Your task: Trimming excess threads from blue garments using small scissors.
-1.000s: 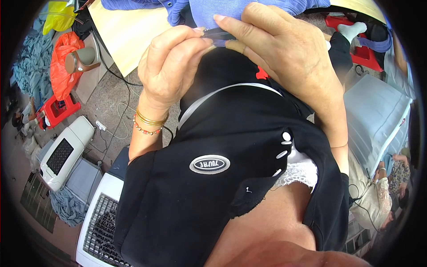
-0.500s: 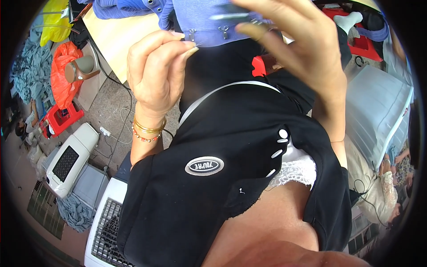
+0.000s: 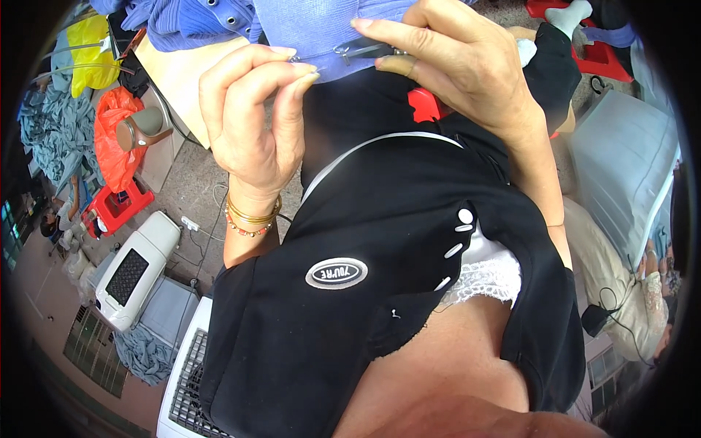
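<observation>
A blue ribbed garment (image 3: 307,33) lies across my lap at the top, with small metal hooks along its lower edge. My left hand (image 3: 252,117), with gold bangles and a beaded bracelet at the wrist, is closed in a pinch at that edge. A fine thread seems to show at its fingertips, beside one hook. In my right hand (image 3: 464,69) is a small pair of thread snips (image 3: 369,51), its blades pointing left at the garment's edge near another hook. The fingers hide the grip of the snips.
A pale tabletop (image 3: 171,80) lies at the upper left. Beyond it are an orange-red bag (image 3: 109,164), a red stool (image 3: 117,208) and heaps of grey-blue cloth (image 3: 55,139). A white machine (image 3: 139,270) stands at left. At right is a plastic-covered bin (image 3: 621,157).
My right hand has come down and left, bringing the blurred snips to the garment's edge beside my left hand. My left hand keeps its pinch, and the view has shifted slightly.
</observation>
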### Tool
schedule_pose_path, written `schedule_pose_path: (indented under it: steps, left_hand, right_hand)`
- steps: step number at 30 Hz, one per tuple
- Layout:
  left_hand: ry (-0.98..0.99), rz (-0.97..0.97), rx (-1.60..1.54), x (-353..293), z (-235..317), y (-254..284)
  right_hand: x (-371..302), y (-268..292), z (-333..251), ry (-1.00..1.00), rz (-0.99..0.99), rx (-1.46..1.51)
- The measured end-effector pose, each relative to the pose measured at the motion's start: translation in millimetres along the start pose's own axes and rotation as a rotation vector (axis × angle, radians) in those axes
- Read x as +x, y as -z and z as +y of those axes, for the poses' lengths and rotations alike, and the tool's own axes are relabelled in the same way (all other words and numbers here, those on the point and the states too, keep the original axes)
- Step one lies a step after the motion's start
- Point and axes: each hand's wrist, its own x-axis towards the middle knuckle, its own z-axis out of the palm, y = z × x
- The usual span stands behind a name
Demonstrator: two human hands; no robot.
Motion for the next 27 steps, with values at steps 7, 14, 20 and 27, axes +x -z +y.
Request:
schedule_pose_path:
  steps: [7, 14, 20, 27]
  left_hand:
    - [0.011, -0.023, -0.006, 4, 6, -2]
    - [0.034, -0.057, -0.135, -4, 1, 2]
    - [0.374, -0.034, -0.116, -22, -32, -7]
    - [0.728, 0.04, -0.572, -3, -19, -9]
  right_hand:
    - [5, -52, 43, 0.533, 0.574, -0.199]
    - [-3, -20, 22, 0.298, 0.361, -0.053]
    - [-31, 4, 30, -0.169, 0.263, 0.269]
    - [-40, -7, 28, -0.286, 0.23, 0.355]
